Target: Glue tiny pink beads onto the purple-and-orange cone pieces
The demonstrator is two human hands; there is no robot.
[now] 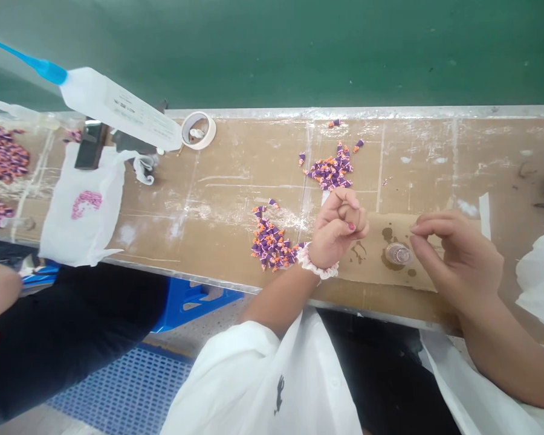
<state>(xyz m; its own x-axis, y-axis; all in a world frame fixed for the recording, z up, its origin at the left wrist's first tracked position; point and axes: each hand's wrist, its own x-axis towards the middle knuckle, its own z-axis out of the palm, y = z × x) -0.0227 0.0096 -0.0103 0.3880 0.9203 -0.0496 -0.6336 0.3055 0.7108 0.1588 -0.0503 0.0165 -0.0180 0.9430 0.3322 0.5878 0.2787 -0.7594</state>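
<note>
Left hand (338, 228): grip curled shut, contents hidden, resting beside the near pile of purple pieces (272, 243), within easy reach. Right hand (456, 257): fingers drawn together, hold unclear, poised just beside the small dish (398, 254) on the surface (226, 205).

The left hand (338, 232) is curled up into a loose fist, with the fingers folded in and the bare arm reaching back. The right hand (457, 257) is palm down, fingers bent and pointing left (the thumb is hidden)
</note>
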